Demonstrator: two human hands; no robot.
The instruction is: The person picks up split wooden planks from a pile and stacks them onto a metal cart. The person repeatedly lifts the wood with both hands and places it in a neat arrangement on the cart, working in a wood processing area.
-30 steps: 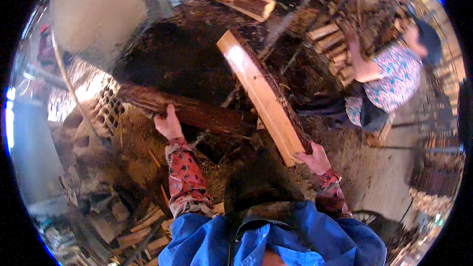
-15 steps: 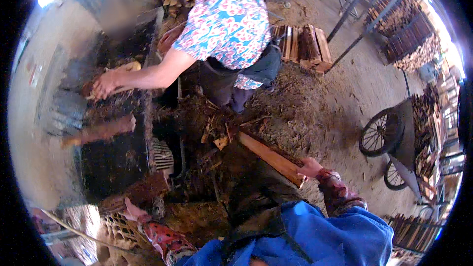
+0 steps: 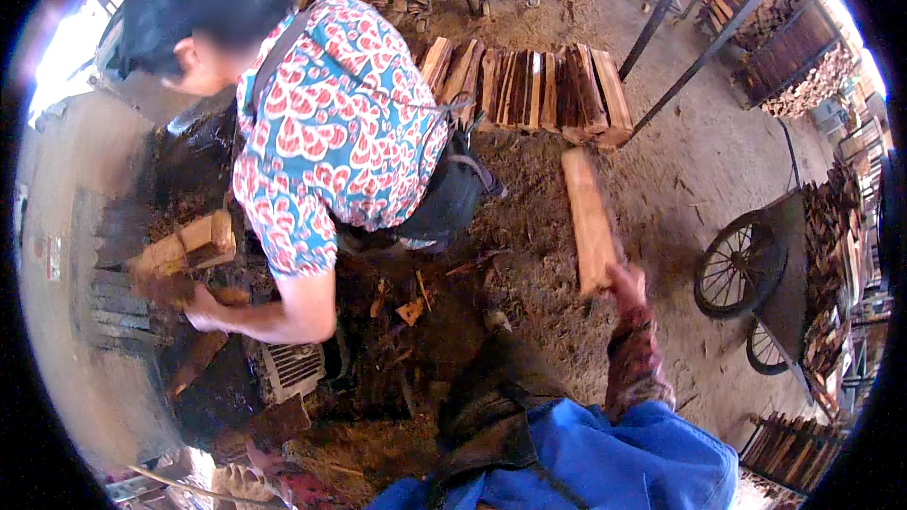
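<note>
Out to the right, my right hand [image 3: 626, 285] is closed around the near end of a long, pale split wood slab [image 3: 588, 212]. The slab points away from me, its far end close to a row of stacked boards [image 3: 529, 85] on the ground. My left hand [image 3: 265, 459] is low at the left, dim and partly lost in shadow, beside a dark reddish-brown wood slab [image 3: 280, 421]. Its fingers cannot be made out. A co-worker in a flowered shirt [image 3: 331, 123] bends over the machine bed at the left, one hand [image 3: 205, 310] near a split wood block [image 3: 203, 242].
A wheeled cart [image 3: 775, 264] loaded with split wood stands at the right. Slanted metal poles [image 3: 694, 47] rise behind the board row. A ribbed metal part [image 3: 291, 366] lies below the co-worker's arm. Bark scraps [image 3: 411, 310] litter the ground.
My right hand has swung the slab from lying across by my legs to pointing away from me. My left hand has dropped lower. The co-worker has leaned left and nearer.
</note>
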